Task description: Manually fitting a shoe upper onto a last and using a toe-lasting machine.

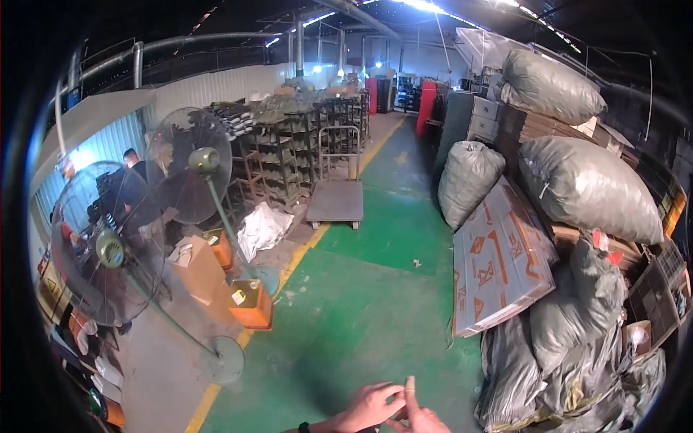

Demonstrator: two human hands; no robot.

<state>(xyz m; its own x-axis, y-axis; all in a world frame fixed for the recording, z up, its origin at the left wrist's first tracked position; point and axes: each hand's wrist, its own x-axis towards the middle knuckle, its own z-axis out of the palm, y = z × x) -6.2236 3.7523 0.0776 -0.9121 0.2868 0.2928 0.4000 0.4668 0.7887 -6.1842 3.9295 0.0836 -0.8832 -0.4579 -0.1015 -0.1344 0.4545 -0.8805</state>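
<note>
My left hand (369, 408), with a dark band on its wrist, is at the lower edge. Its fingers are curled and pinched together, meeting my right hand (424, 421) near the raised finger. On my right hand one finger points straight up, with a thin pale line across it near the tip. The other right fingers are partly hidden behind and below. What the left fingertips pinch, if anything, is too small to make out. Below both hands lies the green floor (346, 339).
At right stand a leaning white carton stack (498, 260) and stuffed grey sacks (471, 180). A flat trolley (336, 200) is ahead. Leftward are pedestal fans (110, 249), an orange tin (251, 307), shelving racks (281, 144) and a person (133, 169) by a machine.
</note>
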